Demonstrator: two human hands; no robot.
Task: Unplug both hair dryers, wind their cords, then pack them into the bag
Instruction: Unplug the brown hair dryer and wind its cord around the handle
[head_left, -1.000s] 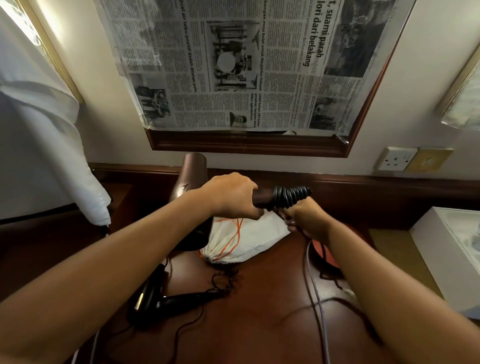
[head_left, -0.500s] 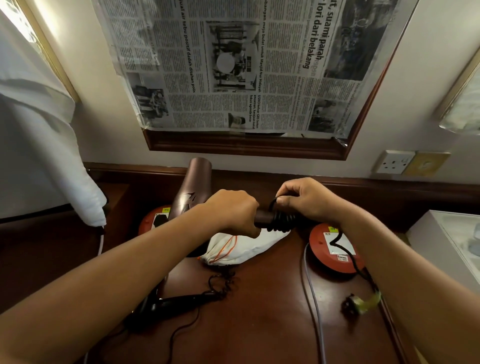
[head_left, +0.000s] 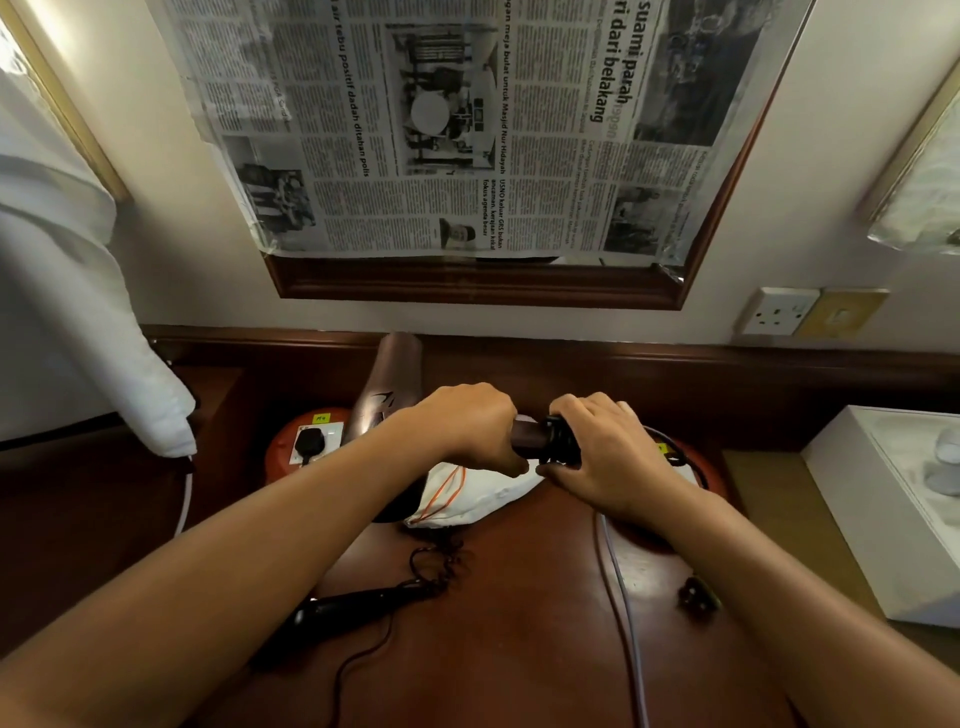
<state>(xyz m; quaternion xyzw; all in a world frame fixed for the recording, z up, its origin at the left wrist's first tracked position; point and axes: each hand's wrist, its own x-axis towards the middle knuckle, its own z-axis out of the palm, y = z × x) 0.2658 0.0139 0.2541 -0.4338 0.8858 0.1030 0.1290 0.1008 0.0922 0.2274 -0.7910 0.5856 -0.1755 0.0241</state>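
Your left hand (head_left: 470, 426) sits at the centre of the frame, fingers curled tight round the handle of the brown hair dryer (head_left: 387, 387), whose barrel rises up and left toward the wall. Your right hand (head_left: 602, 452) is just right of it, fingers wrapped over the black cord (head_left: 558, 441) coiled on the end of that same handle; the two hands nearly touch. A loop of the cord curves out to the right of your right hand.

Directly below both hands lies the white bag (head_left: 483, 493) with its orange drawstring, resting on the dark wooden desk (head_left: 519, 649). The black hair dryer (head_left: 353, 605) lies on the desk at lower left of centre, partly behind your left forearm, its thin cord trailing toward the bottom edge. A black plug (head_left: 310, 444) sits in the socket of the red cable reel (head_left: 291, 441) at centre left. A grey cable (head_left: 621, 597) runs down the desk from under your right wrist.
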